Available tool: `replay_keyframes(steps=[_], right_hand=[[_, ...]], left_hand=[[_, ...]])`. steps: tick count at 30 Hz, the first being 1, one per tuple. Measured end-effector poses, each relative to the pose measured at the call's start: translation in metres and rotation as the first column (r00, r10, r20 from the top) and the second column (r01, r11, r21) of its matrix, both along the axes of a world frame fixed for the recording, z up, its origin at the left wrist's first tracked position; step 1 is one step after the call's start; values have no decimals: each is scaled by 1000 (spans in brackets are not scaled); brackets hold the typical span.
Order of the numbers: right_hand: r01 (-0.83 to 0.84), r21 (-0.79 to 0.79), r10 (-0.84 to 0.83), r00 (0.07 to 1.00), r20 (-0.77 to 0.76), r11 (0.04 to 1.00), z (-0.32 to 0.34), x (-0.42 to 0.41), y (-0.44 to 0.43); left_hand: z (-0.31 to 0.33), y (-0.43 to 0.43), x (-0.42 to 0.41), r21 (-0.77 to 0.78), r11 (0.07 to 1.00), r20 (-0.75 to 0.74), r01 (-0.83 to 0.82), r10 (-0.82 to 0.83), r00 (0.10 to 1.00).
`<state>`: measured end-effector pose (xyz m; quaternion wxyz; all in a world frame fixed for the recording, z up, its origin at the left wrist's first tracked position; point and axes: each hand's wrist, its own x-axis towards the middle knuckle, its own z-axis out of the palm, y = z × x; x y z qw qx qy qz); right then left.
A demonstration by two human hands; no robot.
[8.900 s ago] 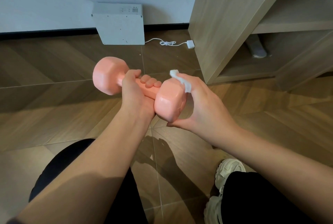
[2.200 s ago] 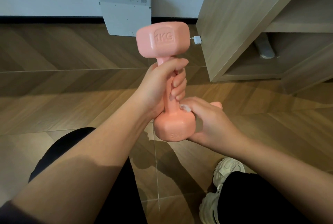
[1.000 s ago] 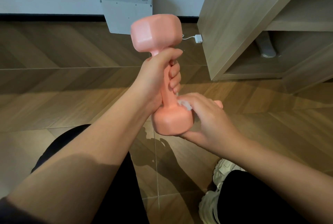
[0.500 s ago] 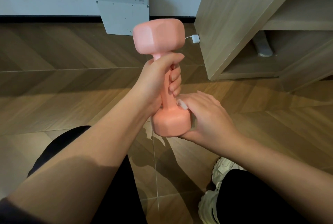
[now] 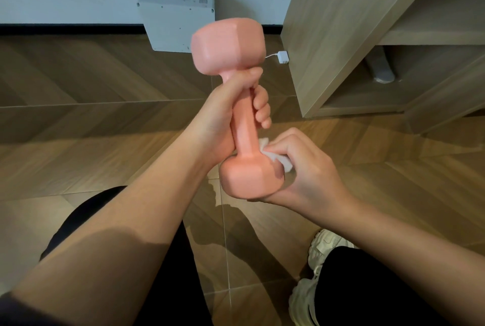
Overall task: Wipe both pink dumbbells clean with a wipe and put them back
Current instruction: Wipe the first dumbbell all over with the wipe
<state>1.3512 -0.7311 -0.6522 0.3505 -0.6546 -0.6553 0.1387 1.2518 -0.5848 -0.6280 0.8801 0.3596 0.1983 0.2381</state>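
Observation:
A pink dumbbell (image 5: 244, 126) stands nearly upright in mid-air above the wooden floor. My left hand (image 5: 223, 115) grips its handle, fingers wrapped round from the left. My right hand (image 5: 309, 168) holds a crumpled white wipe (image 5: 275, 155) against the right side of the lower head, fingers curled over the wipe and thumb under the head. Only one dumbbell is in view.
A wooden shelf unit (image 5: 354, 31) stands at the right, with a grey object (image 5: 380, 68) on its lowest shelf. A white flat box (image 5: 178, 24) leans on the wall, a white cable plug (image 5: 283, 57) beside it. My shoe (image 5: 315, 286) and black-trousered knees are below.
The dumbbell went from lying sideways to standing upright in my left hand. Over the last second my right hand shifted the wipe round the lower head, and more of the wipe shows now.

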Motion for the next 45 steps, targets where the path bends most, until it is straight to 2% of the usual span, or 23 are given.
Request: replay_keyframes(steps=[2,5,8,10,13,15,20,23,27,33,37,39,41,43,45], right_hand=[[12,60,-18,995,101,998,-2,2,-1],[17,94,-39,970,239,995,-7,5,-3],[-28,89,-2,947,321,996,-10,2,-6],[-25,5,22,951,307,1000,-8,0,-5],[36,-189,4,978,210,981,3,0,0],[60,-190,-14,972,235,980,5,0,2],[121,-71,-97,957,272,990,8,-9,0],[95,-183,-45,965,258,978,11,-10,2],[6,-329,25,996,91,944,12,-2,5],[30,-217,1,990,140,976,9,4,2],[-142,-313,134,990,-48,939,7,8,4],[-118,-321,114,993,-30,940,4,7,4],[-17,-292,37,997,63,956,3,6,3],[37,-220,-19,997,81,975,3,6,2],[59,-150,-44,994,104,987,3,8,1]], left_hand=[[-1,1,2,88,996,-133,-32,44,990],[-5,-3,6,168,982,-340,-88,142,930],[-8,-9,7,89,977,-407,-192,212,888],[-8,-10,8,22,969,-392,-245,234,890],[-5,-9,9,1,966,-341,-257,242,908],[-3,-9,9,-4,969,-316,-247,233,920],[1,-8,9,-33,967,-283,-252,233,931],[2,-10,8,-39,965,-285,-261,240,928],[1,-10,4,-34,968,-281,-249,230,932],[3,-8,3,-47,988,-224,-144,130,966],[0,-9,1,-48,998,-103,-44,38,994],[-1,-8,1,-38,999,-53,16,-18,998],[-3,-6,2,11,1000,-77,18,-17,997],[-5,-1,2,75,997,-157,-12,24,987],[-6,4,2,72,995,-218,-72,86,972]])
